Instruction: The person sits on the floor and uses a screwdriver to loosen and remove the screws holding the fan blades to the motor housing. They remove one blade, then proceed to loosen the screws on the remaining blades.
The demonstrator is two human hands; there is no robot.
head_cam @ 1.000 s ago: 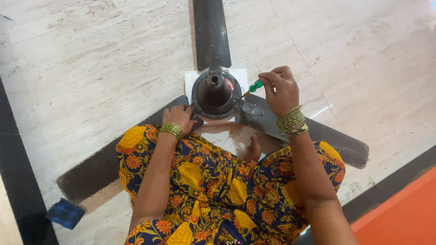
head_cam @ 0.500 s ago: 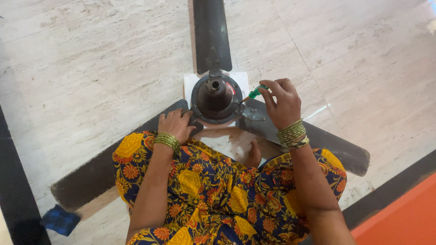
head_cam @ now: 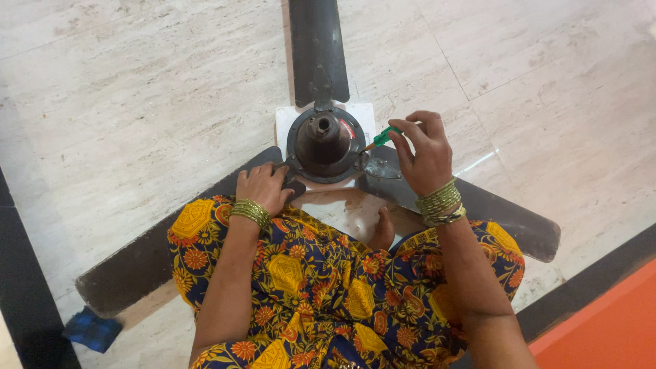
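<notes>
I see no containers here — only a dark fan motor (head_cam: 323, 145) standing on a white board (head_cam: 285, 117) on the pale marble floor (head_cam: 137, 89), three dark blades (head_cam: 318, 48) spreading out from it. My right hand (head_cam: 425, 154) is clenched around a green screwdriver (head_cam: 383, 137), its tip at the motor's right rim. My left hand (head_cam: 263, 186) lies flat and released on the left blade, touching the motor's base. A black strip borders the floor at left; an orange area shows lower right. A blue cloth (head_cam: 92, 329) lies near the left blade's end — well apart from both hands.
</notes>
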